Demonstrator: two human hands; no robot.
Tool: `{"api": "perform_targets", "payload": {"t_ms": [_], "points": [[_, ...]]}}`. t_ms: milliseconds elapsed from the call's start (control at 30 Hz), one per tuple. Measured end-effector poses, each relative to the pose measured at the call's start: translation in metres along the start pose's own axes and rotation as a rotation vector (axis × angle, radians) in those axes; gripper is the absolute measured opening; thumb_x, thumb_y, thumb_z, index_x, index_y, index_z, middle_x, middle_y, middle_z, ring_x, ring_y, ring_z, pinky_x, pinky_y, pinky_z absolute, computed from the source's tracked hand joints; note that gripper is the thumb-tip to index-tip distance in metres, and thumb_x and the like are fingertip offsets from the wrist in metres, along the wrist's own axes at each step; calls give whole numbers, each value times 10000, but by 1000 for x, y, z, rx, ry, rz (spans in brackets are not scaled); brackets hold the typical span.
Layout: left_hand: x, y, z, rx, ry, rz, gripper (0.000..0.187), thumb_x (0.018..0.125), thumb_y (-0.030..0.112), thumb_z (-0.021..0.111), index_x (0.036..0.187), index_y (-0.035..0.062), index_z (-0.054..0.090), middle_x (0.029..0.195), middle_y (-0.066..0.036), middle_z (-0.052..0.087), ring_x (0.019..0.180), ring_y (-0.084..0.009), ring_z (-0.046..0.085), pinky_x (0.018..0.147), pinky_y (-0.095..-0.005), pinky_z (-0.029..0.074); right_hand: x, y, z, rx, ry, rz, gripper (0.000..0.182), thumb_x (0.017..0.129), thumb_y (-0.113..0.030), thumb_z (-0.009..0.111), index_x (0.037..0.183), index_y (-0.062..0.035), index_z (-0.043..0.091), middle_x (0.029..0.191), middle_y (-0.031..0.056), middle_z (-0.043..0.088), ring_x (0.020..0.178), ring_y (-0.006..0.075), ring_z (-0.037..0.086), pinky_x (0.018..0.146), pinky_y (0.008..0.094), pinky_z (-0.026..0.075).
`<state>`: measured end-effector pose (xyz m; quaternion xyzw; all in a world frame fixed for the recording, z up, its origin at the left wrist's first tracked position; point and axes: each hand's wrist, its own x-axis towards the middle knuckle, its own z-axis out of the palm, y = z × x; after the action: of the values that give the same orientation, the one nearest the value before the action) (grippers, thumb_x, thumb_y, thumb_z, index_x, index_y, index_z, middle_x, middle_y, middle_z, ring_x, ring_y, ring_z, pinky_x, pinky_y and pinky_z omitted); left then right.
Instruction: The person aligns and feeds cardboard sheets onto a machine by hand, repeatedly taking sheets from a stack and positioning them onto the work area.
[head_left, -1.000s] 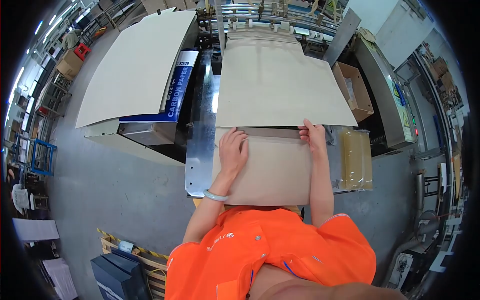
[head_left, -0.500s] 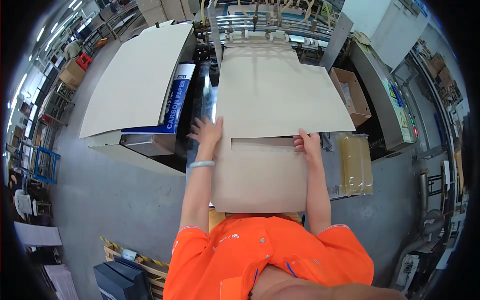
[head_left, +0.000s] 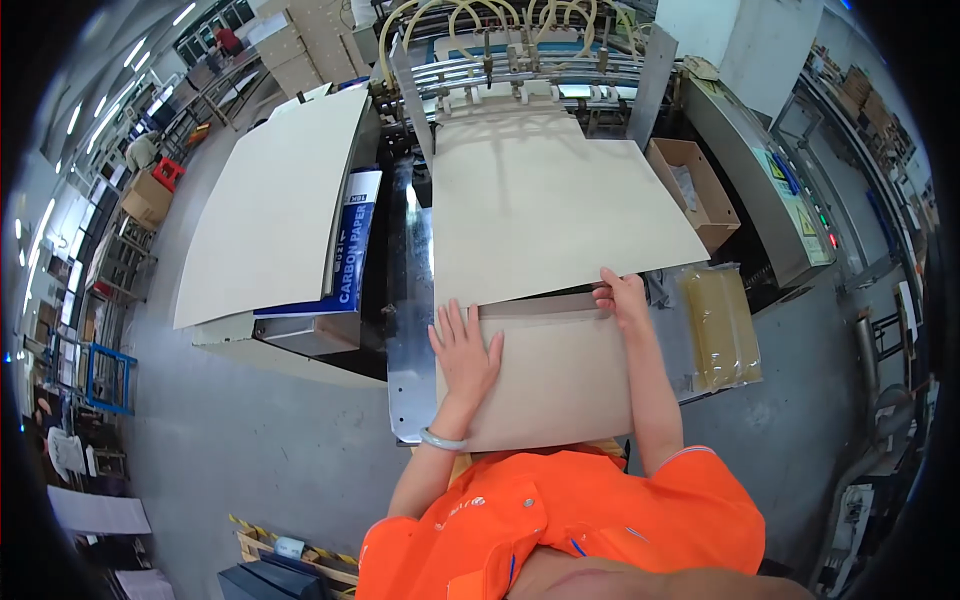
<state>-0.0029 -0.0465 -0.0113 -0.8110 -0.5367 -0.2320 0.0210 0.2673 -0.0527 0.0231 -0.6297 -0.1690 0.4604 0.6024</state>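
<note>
A large beige cardboard sheet (head_left: 550, 215) stretches from the machine's rollers toward me. Below its near edge lies another cardboard sheet (head_left: 550, 385), close to my body. My left hand (head_left: 465, 352) rests flat on this lower sheet, fingers spread, the tips by the upper sheet's near left corner. At the upper sheet's near edge, right of the middle, my right hand (head_left: 622, 300) pinches the rim between thumb and fingers. A dark gap shows between the two sheets there.
Ahead stands the machine's roller bar (head_left: 520, 90) with hoses above. To the left, a stack of pale board (head_left: 280, 200) sits over a blue carbon paper box (head_left: 352, 250). An open carton (head_left: 700, 200) and a wrapped yellowish pack (head_left: 722, 325) are on the right.
My left hand has come from the left side onto the lower sheet. The upper sheet's near left corner lies closer to me. My right hand keeps its pinch on the edge.
</note>
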Motion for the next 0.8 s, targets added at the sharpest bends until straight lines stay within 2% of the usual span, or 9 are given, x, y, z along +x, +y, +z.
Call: {"api": "perform_targets", "payload": {"t_ms": [200,800], "points": [[3,1,-2,-61,35,-28,607,839,390,525,1292,0,421,1412,-257,281,1319,-402,241,1061,-519,155,36,13,-1,116,19,-15,232,842,-137,609,846,92,568,685,109,605,540,129,591,413,211,460],[0,0,-2,-47,62,-18,473,841,388,526,1149,31,568,1415,-208,315,1322,-387,250,1058,-498,188,71,-33,50,-49,-57,-135,214,866,-103,568,930,99,539,742,128,608,600,152,619,473,220,506]]}}
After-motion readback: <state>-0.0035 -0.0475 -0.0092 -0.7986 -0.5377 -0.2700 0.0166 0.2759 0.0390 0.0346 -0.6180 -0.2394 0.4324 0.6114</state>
